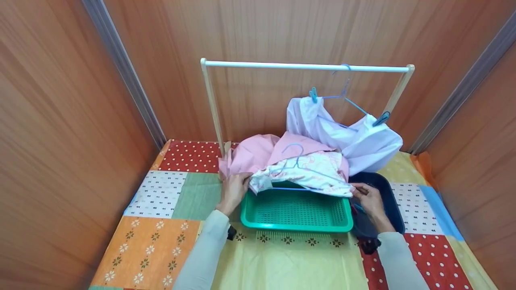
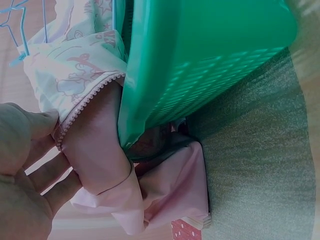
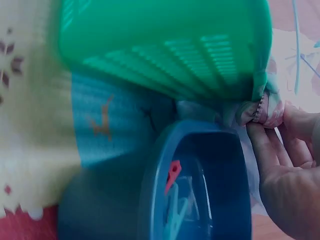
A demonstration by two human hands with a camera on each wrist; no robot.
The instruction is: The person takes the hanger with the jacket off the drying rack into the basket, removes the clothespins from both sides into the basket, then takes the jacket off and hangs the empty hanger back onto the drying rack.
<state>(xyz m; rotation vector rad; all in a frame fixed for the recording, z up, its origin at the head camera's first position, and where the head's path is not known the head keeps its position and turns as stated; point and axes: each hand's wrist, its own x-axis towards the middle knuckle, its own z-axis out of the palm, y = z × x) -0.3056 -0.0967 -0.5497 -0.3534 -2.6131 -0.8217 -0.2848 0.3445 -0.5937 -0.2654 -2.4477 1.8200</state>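
Left grip: the left hand [image 1: 234, 191] pinches one end of the white cloth garment with a pink print [image 1: 318, 165], thumb above, fingers beneath.
Right grip: the right hand [image 1: 370, 201] pinches the garment's opposite end between thumb and fingers.
Printed garment: stretched between both hands, over the far part of the rectangular green plastic basket [image 1: 296, 225].
Left wrist view only: a bobbled trim [image 2: 90, 103] along the garment's edge, with plain pink cloth beneath it.
Right wrist view: a red clip [image 3: 173, 175] and a teal clip [image 3: 172, 212] inside the dark blue plastic bin [image 1: 397, 205]; the head view barely hints at them.
Head view only: the whole rack with a white rod [image 1: 274, 65] and pale posts.
Hangers: two; a blue wire hanger [image 1: 290, 189] lies at the printed garment, its ends unclear, and a second blue hanger [image 1: 354, 105] hangs from the rod.
Pegs on the hung lavender garment [image 1: 371, 149]: two, one teal [image 1: 313, 95], one dark [image 1: 381, 119].
Pink cloth [image 1: 258, 151]: bunched behind the printed garment; whether separate, cannot tell.
In the way: the right hand and wrist cover part of the bin, just beside the basket.
Underneath: a patchwork-patterned cloth [image 1: 278, 262].
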